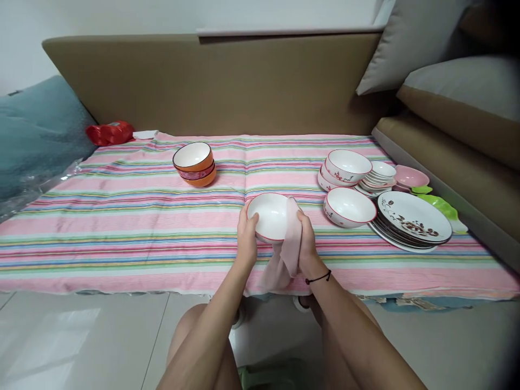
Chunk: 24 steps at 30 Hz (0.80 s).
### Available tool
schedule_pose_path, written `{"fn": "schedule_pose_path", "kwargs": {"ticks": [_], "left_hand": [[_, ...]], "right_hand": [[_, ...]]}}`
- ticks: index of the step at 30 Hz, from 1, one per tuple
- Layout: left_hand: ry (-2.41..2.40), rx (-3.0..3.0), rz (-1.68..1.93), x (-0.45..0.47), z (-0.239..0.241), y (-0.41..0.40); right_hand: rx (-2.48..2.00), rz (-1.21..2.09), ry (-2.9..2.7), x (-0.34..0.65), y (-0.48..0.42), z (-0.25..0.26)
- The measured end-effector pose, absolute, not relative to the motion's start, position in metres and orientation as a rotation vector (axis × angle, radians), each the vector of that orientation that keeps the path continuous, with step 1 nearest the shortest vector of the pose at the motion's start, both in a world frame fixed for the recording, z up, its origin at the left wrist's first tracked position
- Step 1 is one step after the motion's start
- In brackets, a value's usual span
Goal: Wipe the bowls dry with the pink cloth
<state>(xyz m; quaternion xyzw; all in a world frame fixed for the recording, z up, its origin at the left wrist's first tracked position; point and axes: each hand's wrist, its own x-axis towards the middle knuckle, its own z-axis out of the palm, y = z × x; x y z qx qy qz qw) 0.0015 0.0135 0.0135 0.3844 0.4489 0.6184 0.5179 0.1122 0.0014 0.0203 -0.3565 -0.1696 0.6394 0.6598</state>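
Between my two hands is a white bowl (268,214) with a thin red rim, held over the front part of the striped cloth. My left hand (247,235) grips its left side, the thumb over the rim. On the opposite side my right hand (306,235) is closed on a pale pink cloth (291,238), pressing it over the bowl's right rim. The loose end of this cloth hangs below the bowl. Fingers under the bowl are hidden.
Orange and red bowls (194,165) stand stacked at back left. Right of my hands are a white bowl (350,207), stacked bowls (347,165), small dishes (382,172), patterned plates (414,216), a pink bowl (411,176) and a green leaf-shaped dish (442,208). A red plastic bundle (109,132) lies far left.
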Motion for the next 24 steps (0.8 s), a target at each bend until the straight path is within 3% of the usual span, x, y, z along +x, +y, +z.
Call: {"fn": "schedule_pose_path", "kwargs": {"ticks": [11, 19, 24], "left_hand": [[0.984, 0.733, 1.274, -0.019, 0.012, 0.014], [1.070, 0.583, 1.672, -0.005, -0.001, 0.021], [1.131, 0.417, 1.661, -0.005, 0.000, 0.027]], "right_hand": [[-0.735, 1.803, -0.481, 0.126, 0.009, 0.022], [-0.785, 1.329, -0.552, 0.091, -0.006, 0.006], [-0.868, 1.106, -0.706, 0.086, -0.005, -0.002]]}}
